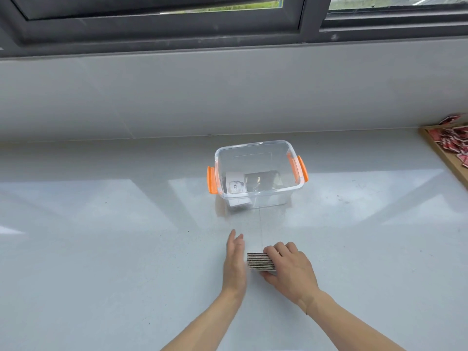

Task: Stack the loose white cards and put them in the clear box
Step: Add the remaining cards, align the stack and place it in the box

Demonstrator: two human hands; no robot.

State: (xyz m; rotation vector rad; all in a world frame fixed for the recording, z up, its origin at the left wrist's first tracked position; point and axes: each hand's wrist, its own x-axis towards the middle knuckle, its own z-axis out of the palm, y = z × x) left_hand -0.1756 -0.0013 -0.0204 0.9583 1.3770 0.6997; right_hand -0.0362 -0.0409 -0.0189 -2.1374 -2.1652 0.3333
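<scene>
A stack of cards stands on the pale surface, its striped edges facing me. My right hand grips it from the right, fingers over the top and thumb underneath at the near side. My left hand is flat and open, palm turned toward the stack's left edge, just beside it. Beyond them sits the clear box with orange latches, lid off. Inside it lie a white card with the word "love" and a dark card.
A wooden tray holding several red-and-white packets sits at the far right edge. A grey wall and a dark window frame rise behind the box.
</scene>
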